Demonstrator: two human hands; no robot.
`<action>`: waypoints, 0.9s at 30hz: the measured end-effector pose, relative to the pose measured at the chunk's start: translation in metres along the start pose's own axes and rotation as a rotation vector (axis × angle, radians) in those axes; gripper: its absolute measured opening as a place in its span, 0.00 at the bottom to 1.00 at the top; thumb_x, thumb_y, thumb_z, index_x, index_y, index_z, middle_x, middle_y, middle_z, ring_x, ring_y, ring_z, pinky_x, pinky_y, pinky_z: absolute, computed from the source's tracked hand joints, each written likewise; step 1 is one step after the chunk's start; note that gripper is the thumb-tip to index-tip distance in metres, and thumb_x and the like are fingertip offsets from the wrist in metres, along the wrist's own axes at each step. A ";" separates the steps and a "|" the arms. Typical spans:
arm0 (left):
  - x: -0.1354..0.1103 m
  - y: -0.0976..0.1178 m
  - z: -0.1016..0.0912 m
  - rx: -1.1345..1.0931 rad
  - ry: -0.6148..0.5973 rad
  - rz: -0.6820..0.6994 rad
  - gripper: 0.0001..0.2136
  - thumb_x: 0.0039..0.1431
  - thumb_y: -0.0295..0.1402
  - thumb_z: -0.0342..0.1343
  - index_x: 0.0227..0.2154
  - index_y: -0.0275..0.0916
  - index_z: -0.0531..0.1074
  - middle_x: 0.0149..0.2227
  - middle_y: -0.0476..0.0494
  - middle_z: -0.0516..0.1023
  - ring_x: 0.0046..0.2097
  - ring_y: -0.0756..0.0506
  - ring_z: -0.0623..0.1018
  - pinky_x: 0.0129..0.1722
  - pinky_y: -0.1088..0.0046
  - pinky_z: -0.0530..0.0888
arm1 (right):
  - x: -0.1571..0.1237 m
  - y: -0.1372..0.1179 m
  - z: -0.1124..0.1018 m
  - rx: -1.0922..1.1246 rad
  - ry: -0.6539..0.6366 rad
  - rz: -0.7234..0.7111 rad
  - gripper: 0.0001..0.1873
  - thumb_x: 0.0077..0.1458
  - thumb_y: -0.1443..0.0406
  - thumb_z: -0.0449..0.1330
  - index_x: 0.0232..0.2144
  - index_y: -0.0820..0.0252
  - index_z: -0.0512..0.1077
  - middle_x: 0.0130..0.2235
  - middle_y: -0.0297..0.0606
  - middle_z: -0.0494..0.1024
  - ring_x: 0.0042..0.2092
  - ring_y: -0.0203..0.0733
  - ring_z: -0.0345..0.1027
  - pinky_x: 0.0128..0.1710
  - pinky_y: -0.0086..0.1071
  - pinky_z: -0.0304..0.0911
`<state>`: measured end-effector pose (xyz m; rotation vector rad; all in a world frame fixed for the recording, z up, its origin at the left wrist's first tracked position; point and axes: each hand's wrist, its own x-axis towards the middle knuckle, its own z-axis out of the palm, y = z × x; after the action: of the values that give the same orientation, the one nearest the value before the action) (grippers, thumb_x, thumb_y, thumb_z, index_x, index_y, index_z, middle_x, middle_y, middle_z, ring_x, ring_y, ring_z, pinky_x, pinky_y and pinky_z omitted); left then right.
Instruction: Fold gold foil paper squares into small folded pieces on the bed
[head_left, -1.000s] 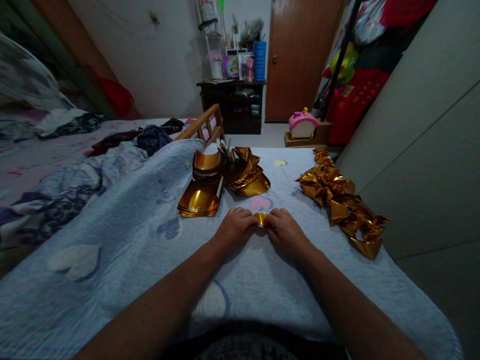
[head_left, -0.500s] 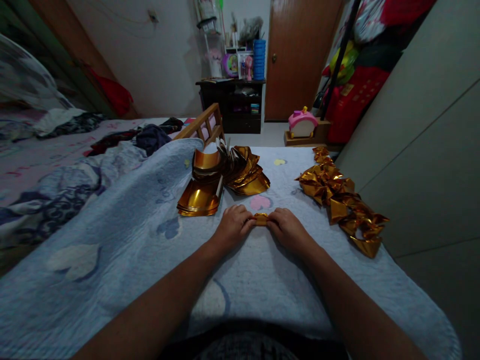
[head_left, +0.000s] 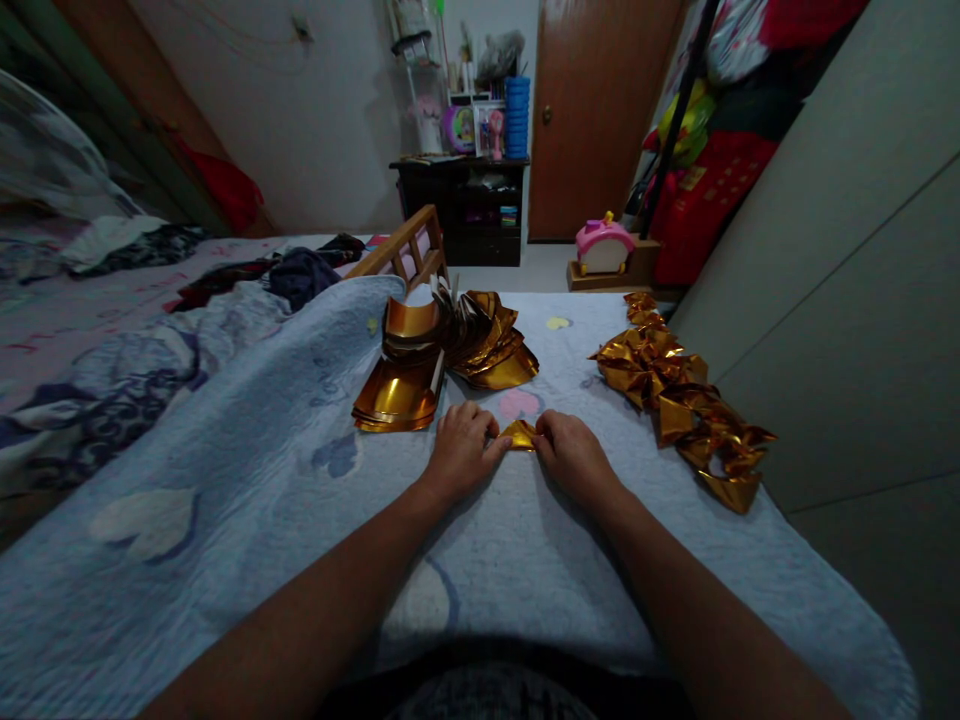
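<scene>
Between my two hands is a small piece of folded gold foil paper (head_left: pixel 520 434), roughly triangular with its peak pointing away from me. My left hand (head_left: pixel 466 446) pinches its left end between thumb and fingers. The right end is pinched by my right hand (head_left: pixel 571 448). Beyond my left hand lies a fanned stack of gold foil sheets (head_left: pixel 401 390), some with pale undersides showing. Off to the right, a row of folded gold foil pieces (head_left: pixel 652 365) lies heaped along the bed's edge.
A light blue quilt (head_left: pixel 517 560) with heart patterns covers the surface under my hands. Rumpled clothes (head_left: pixel 300 275) and bedding lie to the left. A wooden bed rail (head_left: pixel 401 245) rises behind the foil stack. A pale cabinet (head_left: pixel 847 330) stands close on the right.
The foil between my hands has gone from a flat narrow strip to a raised triangular shape. My right-hand fingers have lifted slightly; both hands stay at its ends.
</scene>
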<state>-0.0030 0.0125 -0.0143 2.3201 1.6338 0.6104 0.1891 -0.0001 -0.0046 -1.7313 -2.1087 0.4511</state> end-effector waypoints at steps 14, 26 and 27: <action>0.004 0.006 -0.007 -0.298 -0.125 0.015 0.05 0.56 0.30 0.63 0.34 0.39 0.74 0.33 0.48 0.76 0.40 0.43 0.73 0.42 0.67 0.67 | 0.000 0.016 0.010 0.125 0.122 -0.125 0.11 0.56 0.70 0.61 0.43 0.62 0.72 0.44 0.46 0.73 0.48 0.48 0.65 0.49 0.38 0.59; 0.002 0.007 -0.017 -0.482 -0.094 0.107 0.09 0.62 0.37 0.57 0.29 0.38 0.76 0.29 0.48 0.72 0.37 0.46 0.72 0.40 0.70 0.68 | 0.000 0.014 -0.011 0.589 -0.081 -0.077 0.07 0.60 0.64 0.54 0.30 0.59 0.70 0.28 0.32 0.70 0.31 0.37 0.61 0.33 0.31 0.55; 0.001 0.008 -0.017 -0.529 -0.120 0.085 0.12 0.62 0.38 0.57 0.26 0.38 0.74 0.28 0.49 0.71 0.35 0.47 0.71 0.37 0.71 0.67 | -0.001 0.013 -0.012 0.620 -0.098 -0.072 0.07 0.59 0.63 0.55 0.31 0.59 0.70 0.28 0.31 0.69 0.31 0.37 0.60 0.32 0.30 0.55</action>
<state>-0.0043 0.0104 0.0046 1.9946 1.1500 0.7915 0.2063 0.0019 -0.0003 -1.2875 -1.8104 1.0539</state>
